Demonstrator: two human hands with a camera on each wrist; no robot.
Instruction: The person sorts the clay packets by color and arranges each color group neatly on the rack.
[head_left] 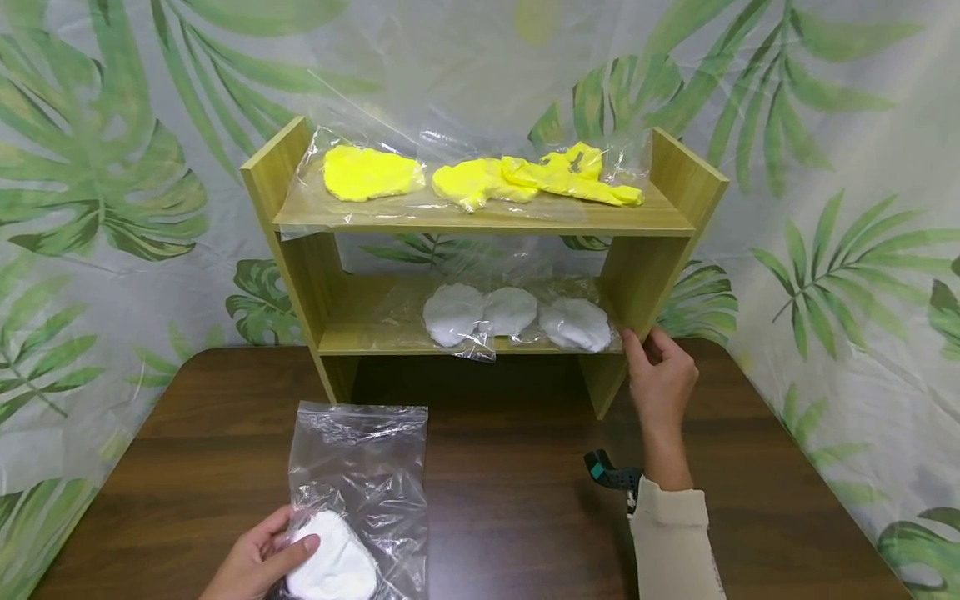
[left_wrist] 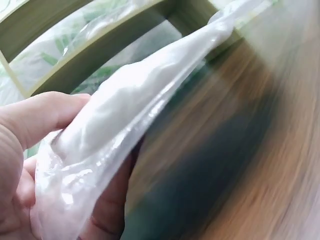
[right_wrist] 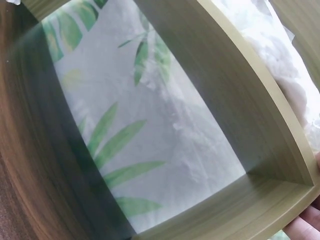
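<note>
In the head view, my left hand pinches a clear zip bag at the near left, thumb over a flat white lump inside it. The left wrist view shows the same bag edge-on between thumb and fingers, its far end blurred. At the two-tier wooden shelf, my right hand grips the front edge of the right side panel, beside the lower board. The right wrist view shows fingertips on that panel's outer side; most of the hand is out of that view.
Bags with white lumps lie on the lower board, toward its right end. Bags with yellow pieces cover the upper board. The shelf stands at the back of a dark wooden table, before a leaf-patterned cloth.
</note>
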